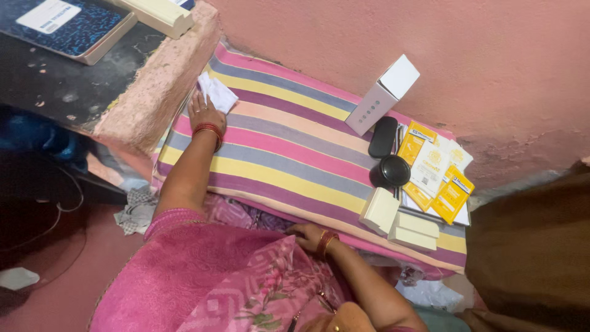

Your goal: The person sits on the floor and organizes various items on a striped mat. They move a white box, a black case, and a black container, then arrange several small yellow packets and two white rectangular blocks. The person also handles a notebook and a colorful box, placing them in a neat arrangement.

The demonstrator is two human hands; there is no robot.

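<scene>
Your left hand [204,114] lies flat, fingertips pressing the white cloth [217,92] at its 1 o'clock, on the striped mat's [289,147] far-left corner. Right hand [307,233] rests loosely curled, holding nothing, well apart.

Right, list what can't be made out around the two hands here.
Head view only:
- Right hand: fingers hidden by pink clothing at the striped cloth's near edge; its grip cannot be judged.
- Left hand: rests on a white folded cloth; whether it pinches it is too small to tell.
- Yellow packets: they cover whatever lies beneath.
- Blue notebook: cut off by the top edge.
</scene>
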